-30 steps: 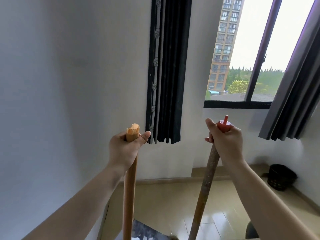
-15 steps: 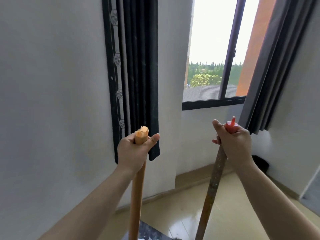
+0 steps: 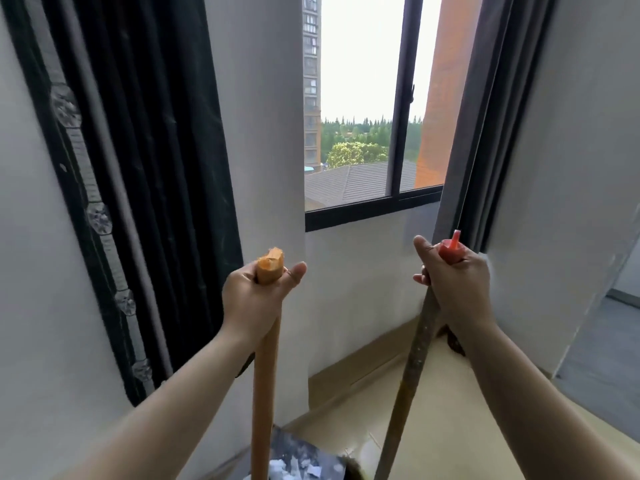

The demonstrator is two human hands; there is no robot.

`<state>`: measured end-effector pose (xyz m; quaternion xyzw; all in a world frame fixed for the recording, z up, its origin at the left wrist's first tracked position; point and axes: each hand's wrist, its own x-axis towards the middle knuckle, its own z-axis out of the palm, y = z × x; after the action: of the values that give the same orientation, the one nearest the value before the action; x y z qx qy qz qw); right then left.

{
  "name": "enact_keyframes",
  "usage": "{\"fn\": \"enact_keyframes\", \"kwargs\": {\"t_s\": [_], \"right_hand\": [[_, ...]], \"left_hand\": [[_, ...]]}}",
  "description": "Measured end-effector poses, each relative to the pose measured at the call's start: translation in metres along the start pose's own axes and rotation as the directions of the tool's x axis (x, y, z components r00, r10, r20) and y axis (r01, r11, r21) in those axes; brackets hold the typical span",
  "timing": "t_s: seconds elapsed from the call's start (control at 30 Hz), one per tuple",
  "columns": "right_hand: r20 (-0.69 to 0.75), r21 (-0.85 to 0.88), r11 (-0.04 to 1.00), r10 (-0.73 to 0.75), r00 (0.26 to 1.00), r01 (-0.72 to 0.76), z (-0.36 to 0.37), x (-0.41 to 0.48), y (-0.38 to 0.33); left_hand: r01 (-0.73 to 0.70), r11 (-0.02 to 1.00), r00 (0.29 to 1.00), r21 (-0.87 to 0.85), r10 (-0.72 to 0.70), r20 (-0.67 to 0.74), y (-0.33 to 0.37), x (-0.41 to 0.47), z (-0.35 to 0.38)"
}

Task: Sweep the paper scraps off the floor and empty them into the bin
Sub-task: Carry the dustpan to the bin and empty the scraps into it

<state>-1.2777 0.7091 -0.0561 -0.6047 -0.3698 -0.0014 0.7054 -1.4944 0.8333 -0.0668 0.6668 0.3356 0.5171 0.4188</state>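
1. Since the earlier frames the view has swung rightward: the black curtain (image 3: 138, 168) now fills the left side, the window (image 3: 363, 116) sits centre, and a grey doorway opening shows at the far right. Both hands hold the same posture on their poles throughout.
2. Left hand (image 3: 256, 299) – fingers wrapped tight around the top of the orange-brown handle (image 3: 263, 393), thumb pressed out to the right beside the chipped tip. This pole runs down to the dark dustpan (image 3: 304, 459) at the bottom edge.
3. Right hand (image 3: 453, 289) – fingers closed around the red cap of the mottled broom pole (image 3: 412, 375), which slants down and left towards the pan.
4. Paper scraps (image 3: 294, 467): white pieces lie inside the dustpan, partly cut off by the frame edge. Whether more remain on the floor (image 3: 467, 427) cannot be told; the visible tan tiles look bare.
5. The bin (image 3: 455, 344) – only a dark sliver shows behind the right wrist, near the wall under the window.
6. Judgement: sweeping appears mostly done, scraps collected. Left to do – carry the pan to the bin and tip it out.
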Motion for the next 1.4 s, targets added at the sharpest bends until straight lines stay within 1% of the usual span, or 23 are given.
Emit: {"fn": "enact_keyframes", "kwargs": {"t_s": [0.17, 0.33, 0.57, 0.73, 0.83, 1.03, 1.07, 1.1, 1.13, 1.23, 1.33, 1.4], "right_hand": [[-0.064, -0.085, 0.996, -0.014, 0.998, 0.008, -0.005, 0.057, 0.039], [-0.182, -0.150, 0.988, 0.014, 0.983, -0.042, -0.015, 0.120, 0.087], [-0.338, -0.262, 0.953, 0.057, 0.940, -0.152, -0.024, 0.213, 0.138], [-0.439, -0.286, 0.937, 0.057, 0.896, -0.200, -0.043, 0.273, 0.171], [-0.493, -0.285, 0.933, 0.055, 0.868, -0.221, -0.059, 0.305, 0.195], [-0.583, -0.250, 0.933, 0.069, 0.809, -0.260, -0.102, 0.377, 0.252], [-0.594, -0.244, 0.934, 0.069, 0.801, -0.262, -0.116, 0.399, 0.268], [-0.601, -0.234, 0.936, 0.073, 0.796, -0.263, -0.121, 0.409, 0.274], [-0.606, -0.231, 0.936, 0.076, 0.792, -0.266, -0.121, 0.415, 0.279], [-0.614, -0.196, 0.947, 0.085, 0.785, -0.256, -0.147, 0.464, 0.303], [-0.619, -0.218, 0.939, 0.076, 0.782, -0.264, -0.163, 0.504, 0.329], [-0.623, -0.231, 0.935, 0.071, 0.779, -0.270, -0.175, 0.533, 0.350]], "left_hand": [[0.054, 0.997, 0.996, -0.054, -0.050, 0.080, -0.023, 0.063, 0.063], [0.111, 0.988, 0.977, -0.108, -0.089, 0.192, -0.059, 0.129, 0.136], [0.133, 0.970, 0.930, -0.204, -0.051, 0.363, -0.101, 0.216, 0.246], [0.157, 0.950, 0.879, -0.269, -0.010, 0.477, -0.115, 0.265, 0.331], [0.166, 0.948, 0.846, -0.270, 0.003, 0.533, -0.120, 0.287, 0.381], [0.166, 0.953, 0.811, -0.255, 0.016, 0.585, -0.126, 0.329, 0.484], [0.159, 0.955, 0.805, -0.249, 0.020, 0.592, -0.128, 0.340, 0.515], [0.156, 0.958, 0.805, -0.240, 0.018, 0.593, -0.129, 0.346, 0.528], [0.153, 0.958, 0.803, -0.240, 0.021, 0.596, -0.127, 0.349, 0.534], [0.154, 0.952, 0.802, -0.265, 0.036, 0.596, -0.124, 0.370, 0.588], [0.157, 0.954, 0.807, -0.257, 0.025, 0.590, -0.129, 0.391, 0.636], [0.148, 0.957, 0.794, -0.250, 0.036, 0.607, -0.134, 0.406, 0.672]]}}
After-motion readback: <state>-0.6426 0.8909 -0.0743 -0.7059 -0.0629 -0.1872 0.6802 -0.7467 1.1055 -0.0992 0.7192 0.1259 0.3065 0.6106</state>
